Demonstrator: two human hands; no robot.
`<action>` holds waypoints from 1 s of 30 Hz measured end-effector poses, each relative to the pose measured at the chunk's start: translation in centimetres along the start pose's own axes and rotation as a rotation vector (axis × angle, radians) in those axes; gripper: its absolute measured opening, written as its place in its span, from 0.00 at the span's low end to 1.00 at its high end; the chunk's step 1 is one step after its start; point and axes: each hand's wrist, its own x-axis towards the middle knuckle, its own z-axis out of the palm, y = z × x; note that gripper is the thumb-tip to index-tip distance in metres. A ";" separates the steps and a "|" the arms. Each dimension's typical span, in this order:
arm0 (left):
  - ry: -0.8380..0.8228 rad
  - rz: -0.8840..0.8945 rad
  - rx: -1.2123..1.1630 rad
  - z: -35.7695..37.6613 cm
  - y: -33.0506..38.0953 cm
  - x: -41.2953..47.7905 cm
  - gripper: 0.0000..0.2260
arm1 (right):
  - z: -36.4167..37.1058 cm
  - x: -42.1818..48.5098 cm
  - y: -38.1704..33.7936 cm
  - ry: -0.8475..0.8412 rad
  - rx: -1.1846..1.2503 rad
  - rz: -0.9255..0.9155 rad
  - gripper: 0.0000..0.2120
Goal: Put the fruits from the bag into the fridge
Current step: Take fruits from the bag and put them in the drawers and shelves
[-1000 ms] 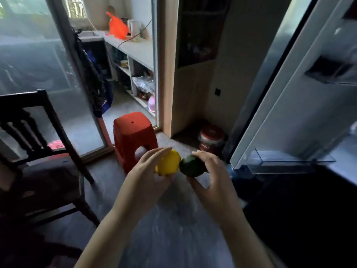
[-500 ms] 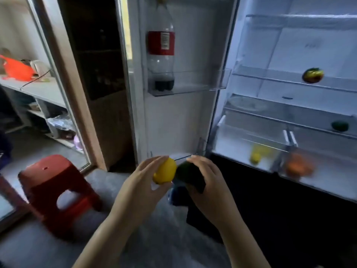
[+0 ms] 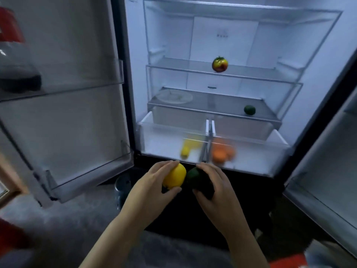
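Note:
My left hand (image 3: 148, 192) grips a yellow fruit (image 3: 174, 177) and my right hand (image 3: 218, 192) grips a dark green fruit (image 3: 194, 176); the two fruits touch, just below the fridge's drawers. The open fridge (image 3: 212, 41) faces me. A red-yellow fruit (image 3: 219, 64) sits on an upper shelf and a green fruit (image 3: 249, 110) on the shelf below. The left drawer (image 3: 160, 140) holds yellow fruit (image 3: 185, 150); the right drawer (image 3: 257, 153) holds orange fruit (image 3: 222, 153). No bag is in view.
The left fridge door (image 3: 63, 113) stands wide open, with a bottle (image 3: 17, 60) in its upper bin. The right door (image 3: 328, 161) is open at the right edge. A pale plate (image 3: 174, 96) lies on the lower shelf. A red object (image 3: 11, 236) shows at bottom left.
The view has swung right from the room and red stool to face the open fridge. Both hands keep the same fruits and are now closer to the drawers.

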 end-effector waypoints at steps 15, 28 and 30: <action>-0.140 0.114 -0.132 9.9 -3.8 19.6 0.27 | -1.0 12.5 12.7 0.133 -0.001 0.157 0.27; -0.170 0.094 -0.161 14.3 -9.7 33.9 0.26 | 1.0 25.6 21.1 0.098 -0.119 0.169 0.25; -0.174 0.074 -0.154 14.8 -10.3 35.4 0.26 | 0.7 27.1 22.3 0.090 -0.098 0.154 0.24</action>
